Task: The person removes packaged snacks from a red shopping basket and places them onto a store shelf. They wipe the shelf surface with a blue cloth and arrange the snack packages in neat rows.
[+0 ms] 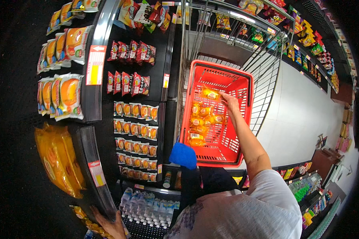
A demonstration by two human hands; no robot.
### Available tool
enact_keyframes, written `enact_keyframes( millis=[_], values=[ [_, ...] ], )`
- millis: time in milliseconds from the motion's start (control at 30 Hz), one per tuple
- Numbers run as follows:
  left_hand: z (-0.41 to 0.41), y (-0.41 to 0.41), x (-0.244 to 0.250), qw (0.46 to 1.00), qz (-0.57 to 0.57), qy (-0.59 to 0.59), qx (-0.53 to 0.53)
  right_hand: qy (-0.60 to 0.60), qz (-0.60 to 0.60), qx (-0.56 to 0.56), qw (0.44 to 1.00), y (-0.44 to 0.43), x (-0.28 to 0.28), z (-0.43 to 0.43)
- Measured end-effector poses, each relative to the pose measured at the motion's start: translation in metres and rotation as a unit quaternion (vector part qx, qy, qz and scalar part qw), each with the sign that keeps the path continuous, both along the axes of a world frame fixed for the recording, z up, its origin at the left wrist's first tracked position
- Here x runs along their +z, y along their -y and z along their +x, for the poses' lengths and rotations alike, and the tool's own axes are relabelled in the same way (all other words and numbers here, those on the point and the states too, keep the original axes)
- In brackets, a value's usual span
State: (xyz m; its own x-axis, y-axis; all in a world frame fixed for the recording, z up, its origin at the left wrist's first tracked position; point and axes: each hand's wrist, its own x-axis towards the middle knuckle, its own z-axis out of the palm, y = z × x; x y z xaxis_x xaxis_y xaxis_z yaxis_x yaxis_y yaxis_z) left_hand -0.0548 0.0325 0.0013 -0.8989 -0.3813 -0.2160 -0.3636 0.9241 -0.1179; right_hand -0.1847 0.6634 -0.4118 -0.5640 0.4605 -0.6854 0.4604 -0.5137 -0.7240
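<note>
My right hand (231, 103) reaches into a red plastic shopping basket (247, 131), its fingertips pinching the right end of an orange-wrapped snack packet (211, 93). Several similar orange packets (208, 120) lie loose on the basket's slotted floor, mostly along its left side. The basket sits in a wire shopping cart (264, 98). At the lower left, my left hand (111, 223) is at a shelf's front edge, fingers spread beside a row of small orange packets (91, 222). I see nothing held in it; its fingertips are dark and blurred.
Black shelves on the left carry large orange packets (58, 161), wrapped buns (68, 97), red snack bags (131, 82) and water bottles (149, 206). A blue cloth-like item (183, 155) lies at the basket's lower left corner. Snack shelves (308, 38) curve around the right.
</note>
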Motion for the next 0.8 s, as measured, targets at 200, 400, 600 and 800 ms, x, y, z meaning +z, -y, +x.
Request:
enact_keyframes(
  millis=[200, 400, 600, 800],
  values=[
    [-0.004, -0.005, 0.001, 0.994, -0.089, 0.041, -0.037, -0.054, -0.079, 0.012, 0.995, 0.024, 0.105, 0.01],
    [-0.011, -0.026, 0.013, 0.996, -0.005, -0.056, -0.072, -0.121, -0.122, 0.132, 0.976, 0.088, 0.213, 0.014],
    [-0.008, -0.036, 0.027, 0.975, 0.124, -0.172, -0.071, -0.153, -0.135, 0.254, 0.946, 0.185, 0.305, 0.025],
    [0.018, -0.095, 0.048, 0.835, 0.508, -0.211, 0.022, -0.242, -0.151, 0.394, 0.874, 0.291, 0.383, 0.049]
  ],
)
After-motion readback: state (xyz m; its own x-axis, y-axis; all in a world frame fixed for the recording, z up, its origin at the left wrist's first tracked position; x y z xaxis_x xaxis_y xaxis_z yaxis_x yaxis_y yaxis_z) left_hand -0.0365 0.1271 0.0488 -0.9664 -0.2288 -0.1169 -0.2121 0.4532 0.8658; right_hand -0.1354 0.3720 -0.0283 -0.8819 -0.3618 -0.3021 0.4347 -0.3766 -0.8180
